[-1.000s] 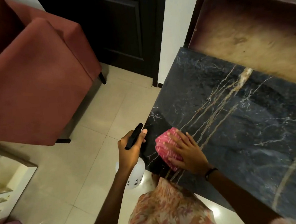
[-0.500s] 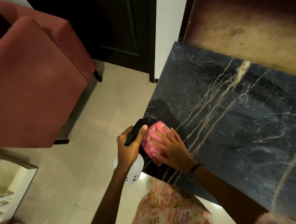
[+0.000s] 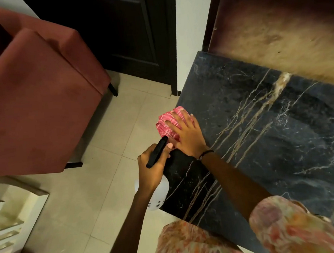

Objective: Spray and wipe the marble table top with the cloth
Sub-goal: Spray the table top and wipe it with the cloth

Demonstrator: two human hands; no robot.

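- The right hand (image 3: 186, 134) lies palm-down with straight, spread fingers pressing on a bunched pink-and-white patterned cloth (image 3: 167, 124); nothing is clenched, and a dark band circles the wrist.
- That cloth sits at the left edge of the black marble table top with pale gold and white veins (image 3: 271, 138), part of it bulging past the edge over the floor.
- The right forearm reaches diagonally across the marble from a floral short sleeve (image 3: 291, 226) at the lower right.
- The left hand (image 3: 153, 166) is off the table, just beside its left edge, fingers curled round the neck of a white plastic spray bottle with a black trigger head (image 3: 157, 196); the thumb lies along the black head, whose tip nearly meets the cloth.
- The bottle's round white body hangs below the fist, over the floor.
- The floor is cream square tiles (image 3: 108, 199).
- A rust-red upholstered armchair on dark legs (image 3: 37, 96) stands to the left, well apart from the table.
- A dark panelled door (image 3: 131, 30) closes the back, and a worn brown wooden panel (image 3: 284, 29) rises behind the marble.
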